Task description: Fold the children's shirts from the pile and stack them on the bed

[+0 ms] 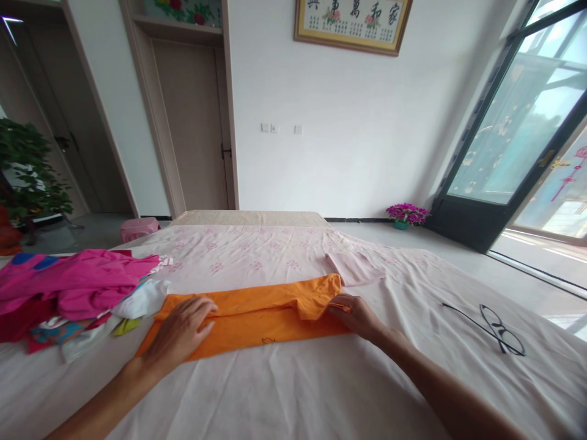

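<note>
An orange shirt [257,315] lies on the bedsheet in front of me, folded into a long strip that runs left to right. A short sleeve-like flap is turned over near its right end, and a small dark mark shows by its near edge. My left hand [183,327] rests on the strip's left end, fingers stretched out and slightly apart. At the other end, my right hand [355,315] pinches the cloth's edge between thumb and fingers. Part of the cloth under both hands is hidden.
On the left sits a heap of clothes [82,284], mostly pink and red. A pair of glasses [498,330] lies on the bedsheet [293,391] at right. Beyond the shirt is a pale pink folded cloth [353,269]. A pink stool [140,228] stands past the bed.
</note>
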`<state>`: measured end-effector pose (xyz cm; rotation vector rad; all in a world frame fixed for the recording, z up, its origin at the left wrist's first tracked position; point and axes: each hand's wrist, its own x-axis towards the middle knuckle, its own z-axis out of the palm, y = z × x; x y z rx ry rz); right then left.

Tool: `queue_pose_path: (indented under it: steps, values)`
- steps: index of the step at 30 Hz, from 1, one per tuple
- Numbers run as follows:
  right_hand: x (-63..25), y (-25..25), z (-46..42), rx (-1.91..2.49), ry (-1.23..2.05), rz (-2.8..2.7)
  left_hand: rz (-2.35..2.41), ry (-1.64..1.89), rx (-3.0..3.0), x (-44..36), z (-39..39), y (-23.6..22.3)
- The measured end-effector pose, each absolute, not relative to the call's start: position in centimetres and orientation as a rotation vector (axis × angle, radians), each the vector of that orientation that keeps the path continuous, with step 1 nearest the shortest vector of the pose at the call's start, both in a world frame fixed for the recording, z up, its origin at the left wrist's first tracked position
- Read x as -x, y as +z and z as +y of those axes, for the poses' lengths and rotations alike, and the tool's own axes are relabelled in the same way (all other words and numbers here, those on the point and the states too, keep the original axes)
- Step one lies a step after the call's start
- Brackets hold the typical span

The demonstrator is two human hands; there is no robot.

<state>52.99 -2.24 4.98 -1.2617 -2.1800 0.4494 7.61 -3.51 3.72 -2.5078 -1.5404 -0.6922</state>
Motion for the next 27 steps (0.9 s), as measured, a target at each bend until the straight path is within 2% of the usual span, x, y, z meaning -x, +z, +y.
queue_pose_path:
  steps: [8,12,17,20,23,25,27]
  values:
    - [-52.3,5.2,-1.8,1.382,0.477,-1.959,-1.473,-0.943,2.729,-23.9,-4.6,4.5]
    - [-51.8,5.5,-1.9,1.301,0.507,-1.968,-1.583,-0.9,2.619,-29.5,-3.4,3.7]
    - [-52.3,6.0,-2.9,1.22,0.571,-2.119,-1.521,-0.772,2.608,-30.4,-1.6,3.3]
    - [-53.5,6.8,-3.2,1.181,0.748,-2.271,-1.331,-0.819,2.663,-29.5,-1.4,3.2]
    - [-54.7,7.5,-2.0,1.273,0.875,-2.175,-1.166,-0.825,2.72,-29.0,-1.9,2.9]
    - [-55.1,7.7,-0.5,1.434,0.732,-2.033,-1.143,-0.822,2.739,-28.9,-2.4,2.6]
    - [-55.1,7.5,1.2,1.596,0.442,-2.005,-1.167,-0.815,2.75,-29.0,-2.6,2.3]
